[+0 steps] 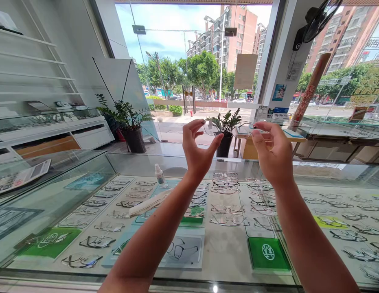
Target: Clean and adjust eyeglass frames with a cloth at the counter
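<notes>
Both my hands are raised above a glass display case, holding up a pair of thin-framed glasses between them. My left hand has the glasses' left side at its fingertips, its thumb spread away from the index finger. At the other side, my right hand pinches a dark tip of the glasses between thumb and index finger. The thin frame is hard to make out against the plant and window behind it. Below my left forearm, a white spray bottle and a pale elongated case rest on the glass.
Rows of glasses fill the display case, with a green box among them. Potted plants stand beyond it, before a large window. A wall fan hangs at the upper right.
</notes>
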Tool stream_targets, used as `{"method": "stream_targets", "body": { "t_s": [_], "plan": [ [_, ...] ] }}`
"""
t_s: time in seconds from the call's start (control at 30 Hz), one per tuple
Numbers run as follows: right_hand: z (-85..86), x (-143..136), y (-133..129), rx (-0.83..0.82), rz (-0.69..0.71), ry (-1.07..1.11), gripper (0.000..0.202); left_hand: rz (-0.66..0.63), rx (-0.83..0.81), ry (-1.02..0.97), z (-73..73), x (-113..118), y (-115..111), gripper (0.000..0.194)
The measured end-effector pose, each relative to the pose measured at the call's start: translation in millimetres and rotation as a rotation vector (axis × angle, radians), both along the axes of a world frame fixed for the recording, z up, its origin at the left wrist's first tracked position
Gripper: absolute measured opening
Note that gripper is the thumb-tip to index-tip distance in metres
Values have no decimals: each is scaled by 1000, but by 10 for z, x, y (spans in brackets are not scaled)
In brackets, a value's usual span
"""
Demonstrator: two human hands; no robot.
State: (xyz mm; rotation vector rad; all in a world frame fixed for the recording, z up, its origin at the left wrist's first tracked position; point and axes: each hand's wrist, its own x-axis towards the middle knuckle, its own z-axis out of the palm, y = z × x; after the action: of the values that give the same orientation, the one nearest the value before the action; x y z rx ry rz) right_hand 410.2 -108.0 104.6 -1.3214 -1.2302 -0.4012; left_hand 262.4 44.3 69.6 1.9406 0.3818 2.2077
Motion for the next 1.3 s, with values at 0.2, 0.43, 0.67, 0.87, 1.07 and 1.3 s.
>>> {"method": "stream_targets", "body": {
  "t_s": [0.2,0.43,0.67,0.87,1.07,1.3],
  "plan": [
    [1,55,32,59,48,60,34,-18,49,-10,28,-19,24,60],
    [-1,67,27,45,121,127,33,-46,27,8,33,-24,8,59],
    [5,67,25,76,193,149,29,-164,23,-31,41,-32,23,58],
    [24,36,12,104,302,216,25,-240,22,-53,24,-5,70,60],
    [39,8,15,122,409,245,20,-275,8,-23,6,13,71,59],
    [15,5,49,121,441,273,16,-314,-21,-14,7,24,46,58]
  ]
}}
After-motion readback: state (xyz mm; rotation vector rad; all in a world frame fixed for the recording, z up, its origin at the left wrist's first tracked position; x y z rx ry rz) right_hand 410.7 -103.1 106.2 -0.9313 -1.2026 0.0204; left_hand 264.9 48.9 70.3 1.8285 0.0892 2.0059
